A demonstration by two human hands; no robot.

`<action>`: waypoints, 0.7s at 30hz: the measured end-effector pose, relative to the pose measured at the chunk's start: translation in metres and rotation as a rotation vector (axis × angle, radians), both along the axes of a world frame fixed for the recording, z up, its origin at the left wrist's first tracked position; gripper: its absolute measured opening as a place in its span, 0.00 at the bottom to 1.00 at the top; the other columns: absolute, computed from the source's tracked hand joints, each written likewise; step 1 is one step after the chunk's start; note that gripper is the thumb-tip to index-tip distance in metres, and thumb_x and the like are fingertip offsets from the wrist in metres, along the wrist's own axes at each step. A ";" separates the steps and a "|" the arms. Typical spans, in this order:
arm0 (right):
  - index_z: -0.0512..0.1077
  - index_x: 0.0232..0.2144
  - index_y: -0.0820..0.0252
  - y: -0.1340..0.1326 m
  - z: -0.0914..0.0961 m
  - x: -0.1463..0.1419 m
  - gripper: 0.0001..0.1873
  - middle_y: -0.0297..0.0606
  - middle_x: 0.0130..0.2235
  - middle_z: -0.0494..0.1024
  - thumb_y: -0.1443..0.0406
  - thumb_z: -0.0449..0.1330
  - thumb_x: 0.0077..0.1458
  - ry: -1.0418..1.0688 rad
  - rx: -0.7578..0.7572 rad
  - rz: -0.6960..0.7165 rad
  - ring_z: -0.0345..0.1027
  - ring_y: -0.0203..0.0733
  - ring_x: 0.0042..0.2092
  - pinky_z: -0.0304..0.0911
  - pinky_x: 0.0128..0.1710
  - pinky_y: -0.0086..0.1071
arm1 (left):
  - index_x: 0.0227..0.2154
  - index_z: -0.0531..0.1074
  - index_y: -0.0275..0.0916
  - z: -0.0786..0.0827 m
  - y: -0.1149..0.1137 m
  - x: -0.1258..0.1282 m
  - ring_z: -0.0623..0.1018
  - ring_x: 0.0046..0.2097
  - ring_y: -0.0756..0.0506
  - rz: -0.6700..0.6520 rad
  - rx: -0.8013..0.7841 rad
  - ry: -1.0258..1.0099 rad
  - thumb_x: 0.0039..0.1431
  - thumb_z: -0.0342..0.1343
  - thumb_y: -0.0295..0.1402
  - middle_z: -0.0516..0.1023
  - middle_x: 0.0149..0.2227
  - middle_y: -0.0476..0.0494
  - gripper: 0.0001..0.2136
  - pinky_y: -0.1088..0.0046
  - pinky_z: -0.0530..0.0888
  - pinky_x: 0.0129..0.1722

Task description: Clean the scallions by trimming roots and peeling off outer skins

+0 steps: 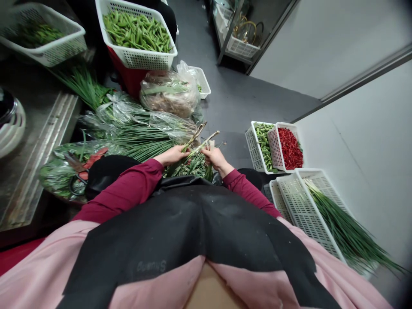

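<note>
My left hand (173,155) is closed around a small bunch of green chive stalks (197,137) whose pale root ends point up and away from me. My right hand (216,158) pinches the same bunch near its pale end, just right of the left hand. Below both hands lies a heap of loose green trimmings (193,166) over my black apron (180,231). A large bundle of chives in clear plastic (144,133) lies to the left of my hands.
A white basket of green pods (137,32) stands on a red stool ahead. Right of me stand baskets of green chillies (262,141) and red chillies (289,148), and white trays (302,206) holding cleaned chives (344,227). Scissors (77,171) lie left.
</note>
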State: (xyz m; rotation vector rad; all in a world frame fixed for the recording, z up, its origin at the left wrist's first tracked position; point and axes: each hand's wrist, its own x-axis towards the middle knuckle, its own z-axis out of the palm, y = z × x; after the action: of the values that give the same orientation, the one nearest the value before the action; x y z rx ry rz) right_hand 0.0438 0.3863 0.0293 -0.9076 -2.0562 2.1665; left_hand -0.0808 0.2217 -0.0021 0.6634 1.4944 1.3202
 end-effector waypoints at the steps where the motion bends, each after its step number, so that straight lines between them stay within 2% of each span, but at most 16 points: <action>1: 0.63 0.26 0.59 0.008 0.005 0.001 0.13 0.21 0.17 0.51 0.59 0.64 0.47 0.029 -0.087 -0.069 0.41 0.26 0.17 0.42 0.16 0.23 | 0.30 0.65 0.37 -0.001 -0.001 -0.002 0.72 0.25 0.49 -0.002 -0.025 0.018 0.49 0.60 0.40 0.72 0.22 0.50 0.13 0.72 0.68 0.28; 3: 0.62 0.27 0.58 0.028 0.017 0.005 0.12 0.20 0.17 0.48 0.60 0.62 0.50 0.115 -0.207 -0.199 0.38 0.25 0.16 0.40 0.15 0.23 | 0.31 0.66 0.37 -0.005 -0.003 -0.008 0.70 0.22 0.49 0.026 -0.074 0.111 0.50 0.58 0.39 0.71 0.21 0.51 0.12 0.73 0.67 0.25; 5: 0.61 0.27 0.58 0.053 0.030 0.009 0.11 0.20 0.16 0.47 0.62 0.61 0.53 0.197 -0.247 -0.295 0.36 0.26 0.16 0.38 0.15 0.23 | 0.32 0.68 0.37 -0.011 -0.005 -0.014 0.70 0.22 0.50 0.060 -0.088 0.201 0.50 0.58 0.39 0.70 0.21 0.51 0.12 0.75 0.65 0.24; 8: 0.60 0.25 0.58 0.088 0.049 0.016 0.11 0.21 0.15 0.45 0.64 0.57 0.57 0.299 -0.206 -0.386 0.35 0.26 0.15 0.38 0.16 0.25 | 0.33 0.71 0.37 -0.018 -0.008 -0.021 0.70 0.24 0.50 0.085 -0.075 0.278 0.49 0.58 0.38 0.71 0.23 0.51 0.11 0.76 0.64 0.25; 11: 0.58 0.23 0.58 0.112 0.067 0.025 0.16 0.21 0.15 0.41 0.66 0.43 0.64 0.392 -0.104 -0.466 0.34 0.24 0.15 0.38 0.18 0.25 | 0.28 0.71 0.36 -0.023 -0.012 -0.026 0.67 0.23 0.50 0.144 -0.152 0.345 0.46 0.58 0.34 0.69 0.21 0.51 0.07 0.76 0.62 0.24; 12: 0.59 0.24 0.58 0.115 0.071 0.027 0.16 0.21 0.15 0.41 0.67 0.41 0.64 0.399 -0.082 -0.463 0.34 0.23 0.15 0.38 0.18 0.25 | 0.26 0.70 0.37 -0.024 -0.014 -0.027 0.67 0.22 0.50 0.167 -0.179 0.345 0.45 0.58 0.34 0.68 0.20 0.51 0.06 0.76 0.61 0.23; 14: 0.62 0.25 0.59 0.111 0.071 0.029 0.11 0.21 0.15 0.45 0.66 0.49 0.61 0.350 -0.080 -0.388 0.37 0.23 0.15 0.37 0.17 0.24 | 0.27 0.69 0.37 -0.024 -0.014 -0.028 0.66 0.21 0.50 0.208 -0.188 0.299 0.47 0.56 0.33 0.67 0.19 0.52 0.06 0.76 0.61 0.23; 16: 0.66 0.26 0.60 0.092 0.058 0.027 0.07 0.21 0.15 0.51 0.66 0.61 0.51 0.220 -0.047 -0.224 0.40 0.24 0.16 0.38 0.17 0.24 | 0.29 0.68 0.37 -0.022 -0.012 -0.028 0.66 0.22 0.51 0.254 -0.154 0.240 0.49 0.55 0.33 0.67 0.19 0.52 0.06 0.76 0.62 0.23; 18: 0.68 0.25 0.60 0.064 0.035 0.020 0.09 0.23 0.15 0.55 0.63 0.65 0.46 0.041 0.099 0.000 0.45 0.26 0.17 0.45 0.18 0.24 | 0.29 0.66 0.37 -0.018 -0.009 -0.028 0.66 0.22 0.51 0.311 -0.126 0.205 0.50 0.55 0.33 0.67 0.20 0.52 0.06 0.76 0.63 0.23; 21: 0.67 0.19 0.61 0.027 -0.001 0.008 0.12 0.27 0.16 0.59 0.61 0.64 0.44 -0.142 0.347 0.187 0.50 0.28 0.20 0.50 0.22 0.25 | 0.31 0.66 0.37 -0.010 -0.005 -0.024 0.67 0.23 0.52 0.312 -0.094 0.156 0.50 0.57 0.35 0.67 0.21 0.53 0.08 0.77 0.64 0.24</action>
State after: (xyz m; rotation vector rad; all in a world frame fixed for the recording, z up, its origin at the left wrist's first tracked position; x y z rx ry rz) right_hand 0.0515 0.4129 0.0282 -0.8781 -2.5701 1.7729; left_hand -0.1044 0.2162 -0.0124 0.4949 1.8315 1.4459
